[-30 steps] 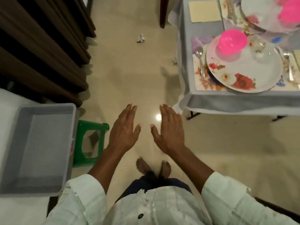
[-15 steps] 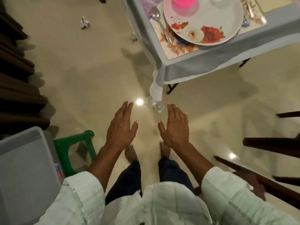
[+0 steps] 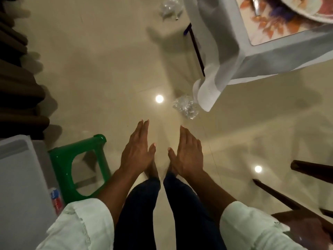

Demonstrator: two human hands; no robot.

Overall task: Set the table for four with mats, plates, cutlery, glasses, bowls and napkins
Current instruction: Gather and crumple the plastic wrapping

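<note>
While both hands hang empty, left hand [image 3: 137, 150] flat-fingered, right hand [image 3: 187, 152] likewise, table [image 3: 270, 56] upper right

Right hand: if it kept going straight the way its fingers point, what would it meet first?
Probably the crumpled clear plastic on the floor just beyond the right hand, though the hand may pass above it, since depth is unclear.

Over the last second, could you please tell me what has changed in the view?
The view tipped down: the table slid to the top right corner, its plate and mat mostly out of frame, and a wrapper appeared on the floor. Both hands, left and right, stayed open and empty.
</note>
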